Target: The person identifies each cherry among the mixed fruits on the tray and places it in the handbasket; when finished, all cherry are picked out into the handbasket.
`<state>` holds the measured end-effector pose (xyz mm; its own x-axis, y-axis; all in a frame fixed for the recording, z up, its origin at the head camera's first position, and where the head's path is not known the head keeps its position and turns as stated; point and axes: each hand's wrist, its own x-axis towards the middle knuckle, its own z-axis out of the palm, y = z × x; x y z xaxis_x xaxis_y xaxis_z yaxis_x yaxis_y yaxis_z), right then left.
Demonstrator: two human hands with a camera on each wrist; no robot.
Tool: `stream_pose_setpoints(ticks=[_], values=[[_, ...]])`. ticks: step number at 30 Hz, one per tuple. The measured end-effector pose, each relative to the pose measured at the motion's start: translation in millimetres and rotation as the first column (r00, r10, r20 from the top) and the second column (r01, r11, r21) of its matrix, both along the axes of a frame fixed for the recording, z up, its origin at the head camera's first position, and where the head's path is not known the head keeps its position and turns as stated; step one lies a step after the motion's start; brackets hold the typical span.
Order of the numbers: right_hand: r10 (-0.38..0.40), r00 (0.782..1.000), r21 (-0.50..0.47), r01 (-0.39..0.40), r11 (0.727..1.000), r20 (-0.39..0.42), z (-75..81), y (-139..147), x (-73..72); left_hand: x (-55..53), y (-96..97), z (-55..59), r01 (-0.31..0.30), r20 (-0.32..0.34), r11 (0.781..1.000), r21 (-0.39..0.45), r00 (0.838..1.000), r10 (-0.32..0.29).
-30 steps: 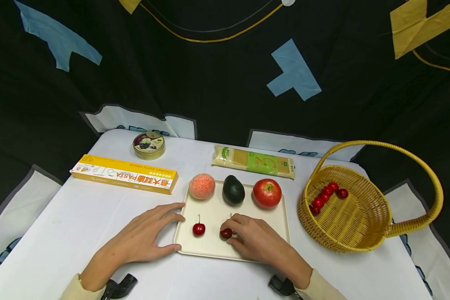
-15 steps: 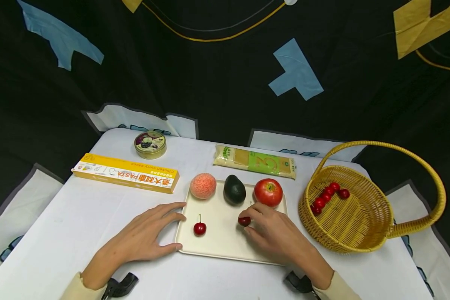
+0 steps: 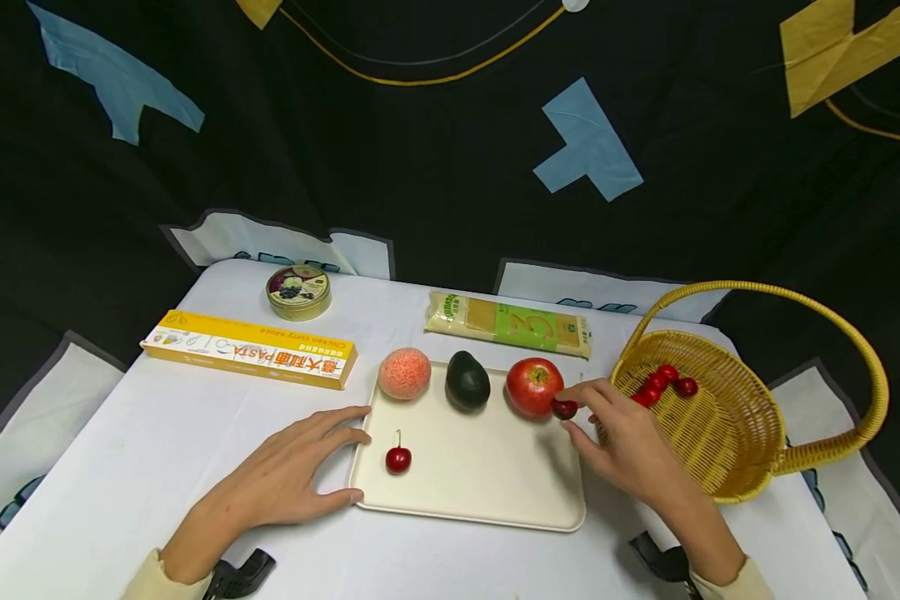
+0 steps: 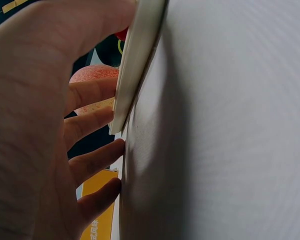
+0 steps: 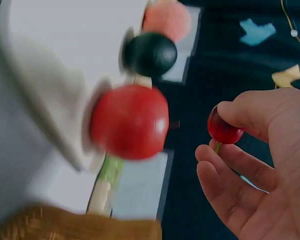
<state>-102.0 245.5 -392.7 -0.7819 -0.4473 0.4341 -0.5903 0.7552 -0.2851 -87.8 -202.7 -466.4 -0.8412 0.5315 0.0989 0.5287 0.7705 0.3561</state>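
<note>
My right hand (image 3: pixel 630 437) pinches a dark red cherry (image 3: pixel 564 408) between thumb and fingers, in the air by the tray's right edge. In the right wrist view the held cherry (image 5: pixel 224 126) shows a green stem below it. The left hand (image 3: pixel 292 471) rests with spread fingers against the left edge of a cream tray (image 3: pixel 472 492). Its fingertips touch the rim, as the left wrist view shows for the tray edge (image 4: pixel 135 65). On the tray lie another cherry (image 3: pixel 398 460) with its stem up, a pinkish peach (image 3: pixel 404 373), an avocado (image 3: pixel 467 382) and a red apple (image 3: pixel 532 387).
A yellow wicker basket (image 3: pixel 750 417) with a tall handle stands to the right, several cherries (image 3: pixel 654 387) inside. Behind the tray lies a noodle packet (image 3: pixel 508 323). A pasta box (image 3: pixel 249 348) and a round tin (image 3: pixel 297 292) sit at the back left.
My right hand has lifted the cherry off the front of the tray and carried it right, towards the basket. The left hand stays at the tray's left edge.
</note>
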Motion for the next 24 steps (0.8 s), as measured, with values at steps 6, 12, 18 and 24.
stream_pose_setpoints(ticks=[6, 12, 18, 24], values=[[-0.120, 0.993, 0.013, 0.120, 0.993, 0.015, 5.0, 33, 0.3, 0.0, 0.4, -1.5, 0.005, 0.005, 1.000, 0.007, 1.000, -0.005], [-0.205, 0.978, 0.016, 0.205, 0.979, 0.038, 0.5, 65, -2.3, 0.7, 0.4, -1.5, 0.007, 0.007, 1.000, 0.003, 1.000, -0.007], [-0.264, 0.963, 0.041, 0.263, 0.964, 0.047, -10.9, 93, -9.1, 0.6, 0.1, -1.0, -0.001, 0.015, 1.000, -0.004, 1.000, 0.001], [-0.284, 0.955, 0.050, 0.281, 0.958, 0.085, -17.4, 112, -15.1, 0.3, 0.2, -0.2, -0.005, 0.015, 1.000, 0.003, 1.000, 0.005]])
